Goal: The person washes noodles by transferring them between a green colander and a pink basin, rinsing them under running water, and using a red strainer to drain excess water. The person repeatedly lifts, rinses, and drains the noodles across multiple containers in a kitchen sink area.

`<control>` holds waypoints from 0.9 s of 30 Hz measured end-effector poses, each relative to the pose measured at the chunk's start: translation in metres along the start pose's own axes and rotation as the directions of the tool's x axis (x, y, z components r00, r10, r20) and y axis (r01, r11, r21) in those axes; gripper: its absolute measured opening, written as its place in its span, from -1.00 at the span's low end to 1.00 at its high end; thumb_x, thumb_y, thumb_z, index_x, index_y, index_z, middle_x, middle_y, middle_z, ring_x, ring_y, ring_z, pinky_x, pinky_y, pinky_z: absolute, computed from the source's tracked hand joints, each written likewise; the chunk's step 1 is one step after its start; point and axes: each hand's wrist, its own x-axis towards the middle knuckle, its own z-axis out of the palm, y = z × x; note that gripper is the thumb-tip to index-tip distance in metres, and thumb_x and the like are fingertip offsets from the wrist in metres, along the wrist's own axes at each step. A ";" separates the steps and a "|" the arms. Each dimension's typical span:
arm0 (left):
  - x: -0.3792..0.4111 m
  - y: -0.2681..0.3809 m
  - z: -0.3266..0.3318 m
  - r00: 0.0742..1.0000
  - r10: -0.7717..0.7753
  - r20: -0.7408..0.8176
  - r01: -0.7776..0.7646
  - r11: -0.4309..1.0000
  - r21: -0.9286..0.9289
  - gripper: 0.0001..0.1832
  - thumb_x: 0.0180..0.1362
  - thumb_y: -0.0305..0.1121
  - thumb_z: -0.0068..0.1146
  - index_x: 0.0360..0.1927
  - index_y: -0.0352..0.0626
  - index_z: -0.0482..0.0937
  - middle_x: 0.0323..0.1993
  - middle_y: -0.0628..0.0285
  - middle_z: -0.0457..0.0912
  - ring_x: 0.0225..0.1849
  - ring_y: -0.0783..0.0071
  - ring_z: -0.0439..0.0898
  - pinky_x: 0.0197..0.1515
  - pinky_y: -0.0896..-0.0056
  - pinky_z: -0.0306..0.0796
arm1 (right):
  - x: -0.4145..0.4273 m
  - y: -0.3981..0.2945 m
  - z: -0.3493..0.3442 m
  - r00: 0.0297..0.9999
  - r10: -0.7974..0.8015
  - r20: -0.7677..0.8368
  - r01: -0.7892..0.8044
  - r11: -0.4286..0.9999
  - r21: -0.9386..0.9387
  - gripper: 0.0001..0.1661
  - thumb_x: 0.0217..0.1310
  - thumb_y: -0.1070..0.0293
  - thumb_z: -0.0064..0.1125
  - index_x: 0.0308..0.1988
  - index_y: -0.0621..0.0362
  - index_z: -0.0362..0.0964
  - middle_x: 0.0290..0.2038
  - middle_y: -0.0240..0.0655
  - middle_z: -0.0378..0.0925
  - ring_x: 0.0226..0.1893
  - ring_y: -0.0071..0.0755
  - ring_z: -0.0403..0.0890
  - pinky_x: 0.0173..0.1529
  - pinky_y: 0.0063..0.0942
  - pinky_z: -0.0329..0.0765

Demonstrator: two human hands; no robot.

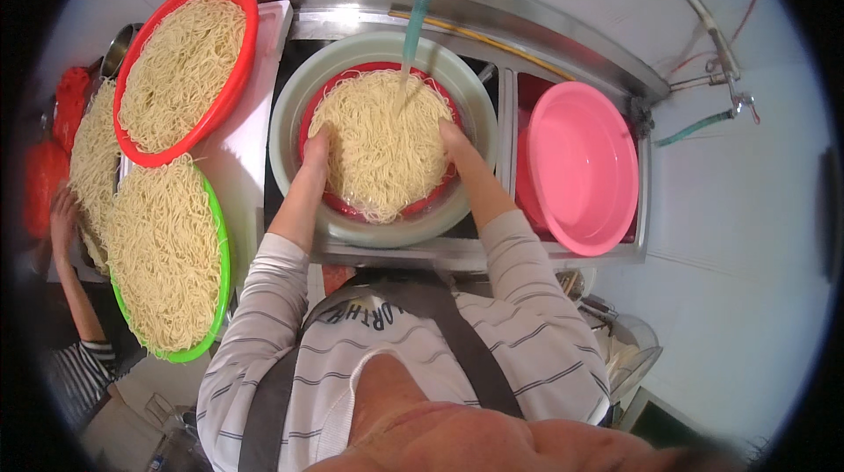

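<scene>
A red basket (304, 126) heaped with pale noodles (389, 149) sits inside a wide grey-green basin (285, 162). From above, a green hose (420, 17) runs water onto the noodles. My left hand (319, 146) grips the basket's left side, thumb on top at the noodles' edge and fingers hidden. On the opposite side my right hand (455, 138) holds the basket the same way. Some noodles hang over the basket's near edge, where clear water shows.
To the left, noodles fill a red basket (249, 57) and a green basket (224, 261). Another person's hand (64, 208) touches more noodles (92, 162) there. A pink basin (583, 175) rests over the right sink compartment. A yellow stick (488, 40) lies behind; a tap (742, 103) is wall-mounted.
</scene>
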 end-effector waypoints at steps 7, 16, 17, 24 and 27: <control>0.055 0.001 0.011 0.940 -0.243 0.239 0.290 0.939 -0.184 -0.20 0.10 0.29 -0.22 0.20 -0.18 0.28 0.11 0.15 0.42 0.06 0.19 0.44 0.14 0.19 0.28 | 0.046 -0.003 0.017 0.980 -0.041 0.194 -0.057 0.879 0.474 -0.35 0.28 -0.01 -0.26 0.21 0.18 0.11 0.10 -0.13 0.34 0.11 -0.19 0.36 0.14 -0.11 0.31; 0.108 -0.015 0.003 0.821 -0.189 0.539 0.260 0.964 -0.059 -0.33 0.06 0.03 0.03 0.15 -0.23 0.33 0.05 0.13 0.47 0.04 0.23 0.46 0.12 0.24 0.30 | 0.071 -0.023 0.038 0.923 -0.051 0.382 -0.064 0.958 0.281 -0.42 0.24 0.12 -0.11 0.17 0.19 0.17 0.06 -0.16 0.38 0.07 -0.23 0.39 0.12 -0.21 0.34; 0.105 -0.011 0.003 0.827 -0.132 0.546 0.186 0.982 -0.045 -0.34 0.05 0.00 0.06 0.14 -0.24 0.34 0.04 0.13 0.48 0.04 0.24 0.46 0.12 0.24 0.30 | 0.066 -0.036 0.043 0.903 -0.066 0.424 -0.030 0.976 0.215 -0.43 0.24 0.13 -0.10 0.17 0.19 0.18 0.06 -0.16 0.38 0.07 -0.23 0.39 0.12 -0.22 0.34; -0.016 0.067 0.052 0.776 0.400 0.488 -0.556 0.800 0.227 -0.43 -0.31 -0.61 0.14 -0.05 -0.33 0.47 -0.15 0.16 0.58 -0.07 0.41 0.50 0.02 0.38 0.34 | -0.078 -0.101 0.073 0.277 -0.667 0.691 0.906 0.422 0.044 -0.51 0.04 0.44 0.13 0.03 0.26 0.32 -0.14 -0.21 0.51 -0.17 -0.27 0.52 -0.05 -0.36 0.45; -0.041 0.065 0.022 0.787 0.198 0.584 -0.579 0.564 0.589 -0.58 -0.25 -0.54 0.11 -0.17 -0.33 0.53 -0.29 0.09 0.62 -0.17 0.29 0.57 -0.06 0.36 0.39 | -0.137 -0.110 0.053 0.575 -0.218 0.789 0.818 0.159 -0.553 -0.58 -0.09 0.44 0.22 -0.16 0.37 0.39 -0.34 -0.18 0.55 -0.28 -0.33 0.54 -0.17 -0.38 0.47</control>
